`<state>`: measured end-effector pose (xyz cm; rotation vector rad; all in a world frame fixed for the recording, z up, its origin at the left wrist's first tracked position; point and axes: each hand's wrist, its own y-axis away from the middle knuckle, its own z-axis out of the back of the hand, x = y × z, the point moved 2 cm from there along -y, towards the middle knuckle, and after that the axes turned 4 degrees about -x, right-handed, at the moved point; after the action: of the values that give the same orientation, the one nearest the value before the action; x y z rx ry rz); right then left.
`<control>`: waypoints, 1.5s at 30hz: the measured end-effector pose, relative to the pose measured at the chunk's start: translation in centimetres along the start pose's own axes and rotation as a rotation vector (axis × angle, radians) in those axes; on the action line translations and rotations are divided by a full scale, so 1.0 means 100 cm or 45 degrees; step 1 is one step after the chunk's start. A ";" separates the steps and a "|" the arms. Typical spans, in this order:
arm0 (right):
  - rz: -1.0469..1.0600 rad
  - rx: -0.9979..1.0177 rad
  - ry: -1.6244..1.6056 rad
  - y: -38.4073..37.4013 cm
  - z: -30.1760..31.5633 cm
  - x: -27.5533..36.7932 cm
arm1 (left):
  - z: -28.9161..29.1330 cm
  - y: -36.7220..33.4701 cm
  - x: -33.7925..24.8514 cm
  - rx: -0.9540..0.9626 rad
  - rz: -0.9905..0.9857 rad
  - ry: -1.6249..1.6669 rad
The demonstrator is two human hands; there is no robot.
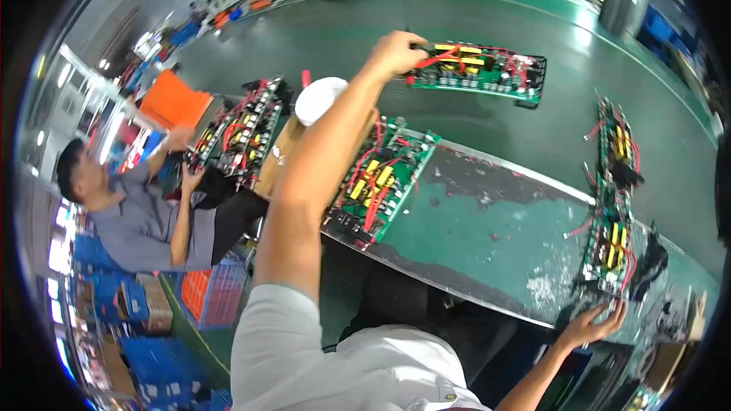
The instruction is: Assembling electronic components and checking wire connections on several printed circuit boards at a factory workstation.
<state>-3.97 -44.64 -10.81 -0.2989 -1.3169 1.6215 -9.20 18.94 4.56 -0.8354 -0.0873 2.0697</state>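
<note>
My left hand (396, 55) reaches far forward, its fingers closed on the left end of a green circuit board (487, 72) with yellow parts and red wires. That board is over the dark green surface. Low on the right is my right hand (594, 326), its fingers apart, close to the near end of another circuit board (611, 247); whether they touch cannot be told. A similar board (620, 137) lies just beyond that one. Nearer my left forearm, one more circuit board (378, 186) rests on the bench, slightly tilted to the view.
A white round container (320, 100) stands behind my left forearm. At the left a co-worker (152, 213) sits with hands at several boards (240, 133), near an orange bin (175, 103). The worn bench top (480, 221) has white residue. Black material (651, 262) lies at the right.
</note>
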 end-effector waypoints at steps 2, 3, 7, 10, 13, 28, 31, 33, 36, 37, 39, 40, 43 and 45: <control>0.001 0.019 0.025 0.002 0.001 -0.005 | -0.015 -0.007 0.022 0.024 0.219 0.055; 0.009 0.003 0.046 0.003 0.003 -0.013 | -0.025 -0.011 0.023 0.015 0.308 0.128; -0.007 0.073 0.235 -0.003 0.008 0.013 | -0.038 -0.021 0.064 0.055 0.297 0.568; -0.120 0.102 0.157 -0.008 0.000 0.027 | -0.052 -0.018 0.075 0.116 0.579 0.660; -0.203 0.070 -0.045 -0.006 -0.018 0.028 | -0.022 -0.053 0.173 0.327 0.339 0.191; -0.143 0.402 -0.021 -0.016 -0.004 0.023 | -0.311 0.046 -0.353 0.418 -1.053 -0.305; -0.167 0.367 -0.048 -0.017 -0.004 0.023 | -0.337 0.042 -0.373 0.379 -0.922 -0.532; -0.167 0.371 -0.034 -0.018 -0.001 0.021 | -0.343 0.044 -0.383 0.418 -0.865 -0.623; -0.170 0.333 -0.029 -0.016 0.000 0.018 | -0.337 0.040 -0.377 0.554 -0.789 -0.574; -0.167 0.326 -0.019 -0.015 0.000 0.018 | -0.336 0.041 -0.375 0.557 -0.837 -0.589; -0.162 0.311 -0.034 -0.014 -0.001 0.018 | -0.331 0.043 -0.366 0.534 -0.906 -0.545; -0.166 0.305 -0.047 -0.014 0.000 0.018 | -0.326 0.041 -0.364 0.530 -0.888 -0.573; -0.161 0.288 -0.079 -0.013 -0.002 0.018 | -0.294 0.018 -0.349 0.464 -0.825 -0.531; -0.147 0.272 -0.079 -0.015 0.002 0.020 | -0.252 0.005 -0.337 0.393 -0.917 -0.536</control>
<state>-4.28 -43.29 -8.67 -0.0428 -1.1724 1.6670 18.43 -12.72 2.73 -0.1234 -0.2509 1.4815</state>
